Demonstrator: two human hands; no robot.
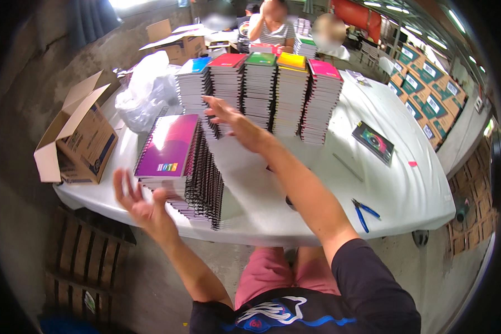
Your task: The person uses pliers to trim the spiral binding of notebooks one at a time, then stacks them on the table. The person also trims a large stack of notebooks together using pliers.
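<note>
A tall stack of spiral-bound notebooks with a purple cover on top (167, 142) stands at the left front of the white-covered table. Slightly blurred, my left hand (143, 209) is by the near left corner of this stack, fingers spread, gripping nothing. My right hand (236, 125) is raised on the far right side of the stack, its fingers stretched and apart, with nothing in it. Behind it is a row of notebook stacks topped in blue (195, 65), red (226, 60), green (260, 59), yellow (293, 60) and pink (325, 69). Whether either hand touches the purple stack, I cannot tell.
Blue-handled pliers (364, 214), a thin rod (348, 167) and a black booklet (373, 143) lie at the right. On the left are an open cardboard box (86, 139) and a white plastic bag (147, 94). A person (273, 30) is across the table; boxes (428, 92) are piled far right.
</note>
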